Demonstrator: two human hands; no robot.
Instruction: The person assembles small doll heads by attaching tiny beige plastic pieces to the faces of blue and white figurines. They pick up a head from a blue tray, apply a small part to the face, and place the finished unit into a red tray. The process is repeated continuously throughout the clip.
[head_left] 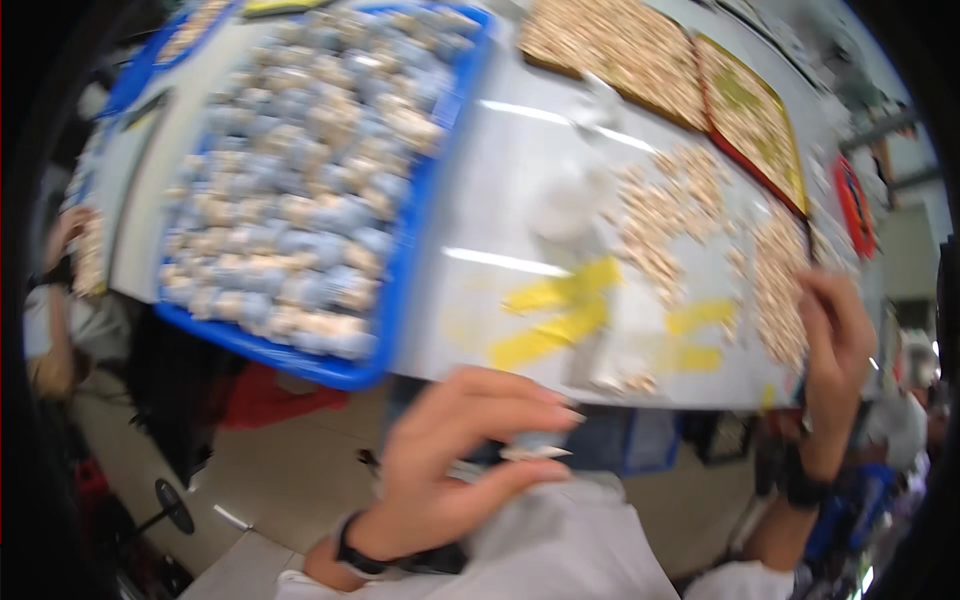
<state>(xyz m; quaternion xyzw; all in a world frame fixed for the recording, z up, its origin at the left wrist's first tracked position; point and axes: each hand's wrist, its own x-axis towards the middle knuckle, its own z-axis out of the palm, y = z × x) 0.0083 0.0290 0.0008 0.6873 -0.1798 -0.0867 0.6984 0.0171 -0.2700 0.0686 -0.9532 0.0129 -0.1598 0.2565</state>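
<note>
My left hand (455, 455) is in front of the table's near edge. Its thumb and fingers are closed round a small rounded blue-grey and cream piece (540, 442); a thin pale pointed bit shows at the piece's lower side. At the table's right side, my right hand (840, 335) is raised beside a spread of small beige pieces (780, 290). Its thumb and forefinger are bent close together, and blur hides whatever may be between them. To the left, a blue tray (372, 372) is heaped with rounded blue-grey and cream pieces (300, 190).
More beige pieces (660, 220) lie loose on the white table (480, 200). Yellow tape strips (560, 315) mark its surface, near a blurred whitish round container (565, 205). Two shallow trays (705, 80) of beige pieces stand at the back right. Another person's arm (60, 320) shows far left.
</note>
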